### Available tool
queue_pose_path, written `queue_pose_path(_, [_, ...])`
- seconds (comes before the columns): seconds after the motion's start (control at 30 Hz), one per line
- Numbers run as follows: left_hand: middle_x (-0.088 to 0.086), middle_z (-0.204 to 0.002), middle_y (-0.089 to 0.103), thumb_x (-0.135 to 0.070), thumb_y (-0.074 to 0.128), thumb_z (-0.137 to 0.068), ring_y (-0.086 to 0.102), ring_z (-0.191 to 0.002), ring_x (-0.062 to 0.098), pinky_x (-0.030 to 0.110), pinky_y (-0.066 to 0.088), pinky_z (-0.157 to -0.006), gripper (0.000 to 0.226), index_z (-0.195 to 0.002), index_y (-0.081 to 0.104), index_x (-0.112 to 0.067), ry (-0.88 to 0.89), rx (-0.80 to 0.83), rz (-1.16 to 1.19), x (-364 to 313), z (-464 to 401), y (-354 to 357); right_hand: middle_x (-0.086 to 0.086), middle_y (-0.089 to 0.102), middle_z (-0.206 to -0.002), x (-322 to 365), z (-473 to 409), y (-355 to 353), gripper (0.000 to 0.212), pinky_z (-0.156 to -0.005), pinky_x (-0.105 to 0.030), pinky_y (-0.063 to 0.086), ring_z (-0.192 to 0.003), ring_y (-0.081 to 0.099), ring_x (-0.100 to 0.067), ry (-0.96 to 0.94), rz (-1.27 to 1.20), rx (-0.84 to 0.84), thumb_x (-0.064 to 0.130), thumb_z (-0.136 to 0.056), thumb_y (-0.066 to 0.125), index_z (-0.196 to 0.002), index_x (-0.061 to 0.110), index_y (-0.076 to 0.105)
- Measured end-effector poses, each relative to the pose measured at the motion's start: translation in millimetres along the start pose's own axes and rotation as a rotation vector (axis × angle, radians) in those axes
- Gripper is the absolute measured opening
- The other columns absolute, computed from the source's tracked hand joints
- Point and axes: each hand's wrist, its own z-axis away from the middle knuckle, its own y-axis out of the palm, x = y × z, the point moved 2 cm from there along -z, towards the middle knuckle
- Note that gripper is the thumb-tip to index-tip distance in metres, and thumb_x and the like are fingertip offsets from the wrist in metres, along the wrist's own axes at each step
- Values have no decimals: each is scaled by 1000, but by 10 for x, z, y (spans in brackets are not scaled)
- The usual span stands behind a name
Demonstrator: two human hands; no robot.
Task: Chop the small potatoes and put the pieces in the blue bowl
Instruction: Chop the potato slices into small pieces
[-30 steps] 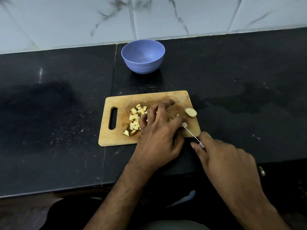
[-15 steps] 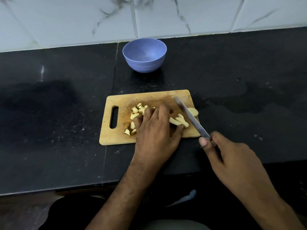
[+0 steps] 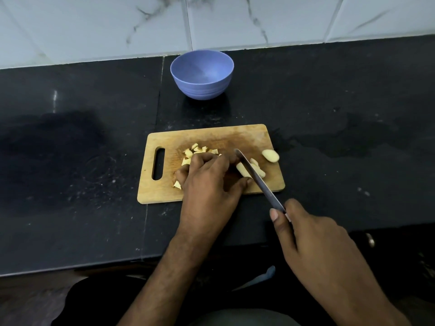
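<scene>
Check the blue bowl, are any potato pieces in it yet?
No, the blue bowl shows only its bare inside; the potato pieces lie on the cutting board.

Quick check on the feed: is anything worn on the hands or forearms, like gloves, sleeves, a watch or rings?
Nothing worn shows. The left hand and right hand are bare, with no gloves, rings or watch visible. Both forearms are bare to the frame edge, with no sleeves in view.

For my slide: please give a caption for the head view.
Right hand holds knife over potato strips; blue bowl empty.
</scene>
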Motion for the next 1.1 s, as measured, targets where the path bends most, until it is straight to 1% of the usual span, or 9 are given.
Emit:
queue_pose_path(0.13, [-21, -101, 68, -42, 81, -78, 50, -113, 11, 33, 22, -91, 39, -114, 70, -33, -15, -16, 25, 27, 1, -4, 6, 53, -62, 45, 34, -2, 28, -46, -19, 35, -52, 53, -4, 15, -4, 41, 57, -96, 16, -88, 35, 31])
queue_pose_path(0.33, [-20, -99, 70, -40, 81, -77, 50, -111, 10, 32, 20, -90, 28, -104, 77, -31, -12, -21, 40, 58, -15, 23, 5, 53, -62, 55, 45, 23, 23, -45, -19, 33, -51, 51, -5, 13, 0, 57, 55, -97, 16, -90, 36, 28])
queue_pose_path(0.47, [-21, -102, 70, -39, 78, -81, 49, -113, 11, 34, 22, -91, 22, -102, 78, -32, 12, -9, 28, 74, -21, 45, 4, 56, -64, 59, 55, 21, 25, -52, -20, 45, -55, 56, -7, 7, -14, 78, 55, -97, 14, -95, 37, 32])
queue_pose_path(0.57, [-21, -103, 70, -37, 77, -83, 50, -110, 13, 32, 21, -89, 19, -101, 79, -33, 21, -13, 27, 74, -28, 48, 4, 55, -65, 68, 67, -26, 23, -53, -19, 46, -57, 56, -6, 15, 2, 70, 54, -98, 14, -96, 37, 31])
queue_pose_path(0.77, [-21, -101, 69, -38, 78, -82, 49, -110, 10, 31, 20, -89, 16, -97, 79, -34, 31, -10, 34, 85, -34, 61, 6, 57, -70, 103, 55, -19, 20, -62, -26, 53, -64, 58, -5, 53, 56, 108, 51, -100, 14, -100, 37, 28])
queue_pose_path(0.83, [-21, -101, 68, -38, 78, -83, 49, -110, 10, 33, 21, -89, 15, -97, 79, -35, 33, -5, 26, 90, -38, 64, 6, 55, -71, 102, 32, -24, 20, -59, -26, 51, -63, 56, -6, 64, 74, 111, 50, -101, 14, -96, 36, 27])
queue_pose_path(0.97, [-18, -98, 69, -37, 78, -83, 49, -109, 12, 35, 23, -90, 14, -95, 80, -33, 38, -9, 30, 87, -47, 60, 5, 45, -68, 121, -97, 31, 20, -51, -27, 37, -55, 40, -8, 47, 132, 71, 47, -103, 17, -88, 33, 18])
queue_pose_path(1.03, [-18, -97, 70, -38, 78, -82, 50, -109, 13, 40, 26, -90, 14, -95, 80, -32, 32, -13, 30, 78, -40, 54, 6, 43, -67, 132, -170, 70, 20, -50, -28, 35, -54, 38, -8, 26, 147, 60, 46, -103, 18, -88, 33, 17])
queue_pose_path(1.1, [-18, -96, 70, -40, 78, -81, 50, -109, 13, 40, 28, -90, 17, -96, 79, -32, 8, -17, 18, 59, -33, 39, 7, 41, -66, 125, -202, 88, 20, -53, -29, 38, -55, 38, -10, -2, 149, 29, 47, -103, 18, -90, 32, 20])
